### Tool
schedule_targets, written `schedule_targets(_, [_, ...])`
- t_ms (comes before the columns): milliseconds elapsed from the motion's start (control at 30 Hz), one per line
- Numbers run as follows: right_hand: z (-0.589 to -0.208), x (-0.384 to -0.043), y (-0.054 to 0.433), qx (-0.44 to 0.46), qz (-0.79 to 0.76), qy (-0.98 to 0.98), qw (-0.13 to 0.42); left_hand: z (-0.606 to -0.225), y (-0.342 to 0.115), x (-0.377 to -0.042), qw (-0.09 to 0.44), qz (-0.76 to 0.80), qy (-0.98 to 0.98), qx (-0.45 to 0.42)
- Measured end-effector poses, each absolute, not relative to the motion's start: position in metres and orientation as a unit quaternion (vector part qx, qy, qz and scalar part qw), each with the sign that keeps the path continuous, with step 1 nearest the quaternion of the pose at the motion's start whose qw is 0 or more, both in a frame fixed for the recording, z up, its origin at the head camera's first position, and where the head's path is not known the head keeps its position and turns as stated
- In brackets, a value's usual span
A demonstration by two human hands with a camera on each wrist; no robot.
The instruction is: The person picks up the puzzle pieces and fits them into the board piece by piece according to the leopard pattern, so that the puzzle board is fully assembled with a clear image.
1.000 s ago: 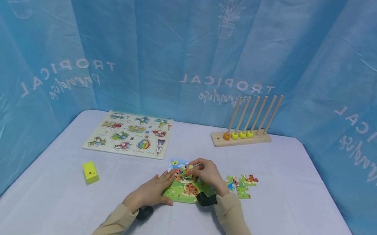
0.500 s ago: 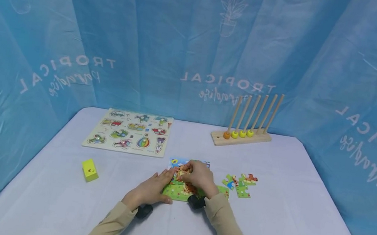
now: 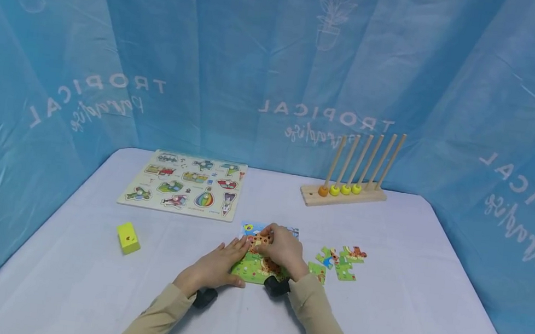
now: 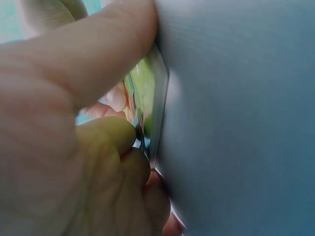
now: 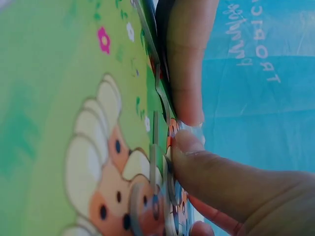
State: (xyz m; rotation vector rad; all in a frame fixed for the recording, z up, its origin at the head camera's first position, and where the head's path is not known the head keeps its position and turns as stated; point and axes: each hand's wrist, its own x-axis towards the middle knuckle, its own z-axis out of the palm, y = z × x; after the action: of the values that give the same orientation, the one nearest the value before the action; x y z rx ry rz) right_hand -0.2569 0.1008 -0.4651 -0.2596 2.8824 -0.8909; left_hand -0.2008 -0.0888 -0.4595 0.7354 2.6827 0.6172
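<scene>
Pinching a piece [image 3: 259, 241] at the puzzle [image 3: 249, 273], my right hand [image 3: 284, 249]; outstretched along its left edge, my left hand [image 3: 215, 267].

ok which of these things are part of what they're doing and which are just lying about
Part of the job, by the look of it:
animal jigsaw, the left hand at its edge, the right hand over it
jigsaw pieces off to its right

Apparently just lying about:
board of vehicle shapes
yellow block
wooden bead stand
</scene>
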Motion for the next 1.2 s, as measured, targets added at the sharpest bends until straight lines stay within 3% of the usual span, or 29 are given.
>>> schedule_targets(967, [-0.471, -0.255, 0.099, -0.076, -0.299, 0.951, 0.014, -0.456, -0.087, -0.198, 0.131, 0.217, 0.934, 0.252])
schedule_targets(1200, [-0.468, -0.261, 0.128, -0.124, -0.449, 0.882, 0.076, -0.455, -0.087, -0.197, 0.136, 0.228, 0.931, 0.251])
